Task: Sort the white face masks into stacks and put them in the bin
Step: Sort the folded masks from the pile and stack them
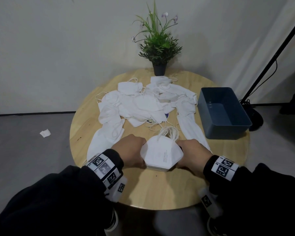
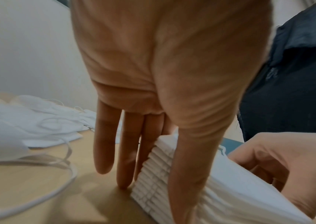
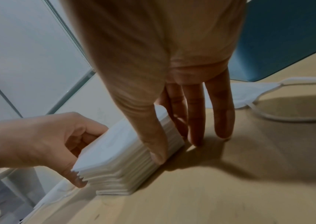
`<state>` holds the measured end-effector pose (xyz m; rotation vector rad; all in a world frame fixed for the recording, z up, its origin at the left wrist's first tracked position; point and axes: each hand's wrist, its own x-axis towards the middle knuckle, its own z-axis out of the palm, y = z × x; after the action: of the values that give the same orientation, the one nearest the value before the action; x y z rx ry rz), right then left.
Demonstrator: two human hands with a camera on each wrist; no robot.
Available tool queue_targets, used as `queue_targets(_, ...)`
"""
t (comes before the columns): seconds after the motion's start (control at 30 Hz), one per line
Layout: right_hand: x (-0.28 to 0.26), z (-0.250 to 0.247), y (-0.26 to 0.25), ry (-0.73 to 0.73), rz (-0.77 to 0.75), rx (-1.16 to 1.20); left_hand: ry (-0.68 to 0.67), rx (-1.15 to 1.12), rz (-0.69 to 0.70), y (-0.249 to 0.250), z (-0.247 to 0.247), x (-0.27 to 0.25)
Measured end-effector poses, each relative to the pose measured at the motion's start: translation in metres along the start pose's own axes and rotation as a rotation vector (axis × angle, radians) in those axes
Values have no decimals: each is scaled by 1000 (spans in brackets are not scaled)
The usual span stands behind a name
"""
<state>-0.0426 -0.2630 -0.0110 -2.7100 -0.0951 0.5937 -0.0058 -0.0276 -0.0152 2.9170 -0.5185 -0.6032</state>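
Both sleeves (image 1: 49, 198) fill the lower frame; just above, the mask stack (image 1: 162, 155) is squared between left hand (image 1: 129, 149) and right hand (image 1: 192, 153), straight fingers pressed against its edges. Bin (image 1: 228, 132), middle right, is kept empty.

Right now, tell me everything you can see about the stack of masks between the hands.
The stack of masks is a neat pile of folded white masks, fabric-like, edges aligned in layers, lying flat on the round wooden table near its front edge. Ear loops fan out behind it. The left hand and right hand press its opposite sides.
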Motion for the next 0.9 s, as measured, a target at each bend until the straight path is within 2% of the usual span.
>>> queue_targets(0.2,0,-3,1,-17,8,30,-22,-35,-2,0,-4,0)
queue_targets(0.4,2,-13,11,-35,78,107,-220,-253,24,-26,-26,1)
queue_targets(0.43,1,-16,12,-1,86,111,-194,-298,40,-29,-32,0)
queue_targets(0.5,-3,-22,12,122,87,148,-6,-404,120,-30,-43,-3)
queue_targets(0.57,-6,-25,9,251,10,226,199,-516,219,-23,-48,-5)
queue_targets(0.6,-7,-25,5,287,-59,272,243,-544,264,-18,-48,-5)
queue_targets(0.7,-4,-17,-6,233,-235,252,169,-385,357,-3,-38,1)
queue_targets(0.8,5,-2,-8,152,-274,51,61,-122,342,1,-25,10)
queue_targets(0.9,8,-1,-8,185,-239,96,43,-220,330,-4,-29,14)
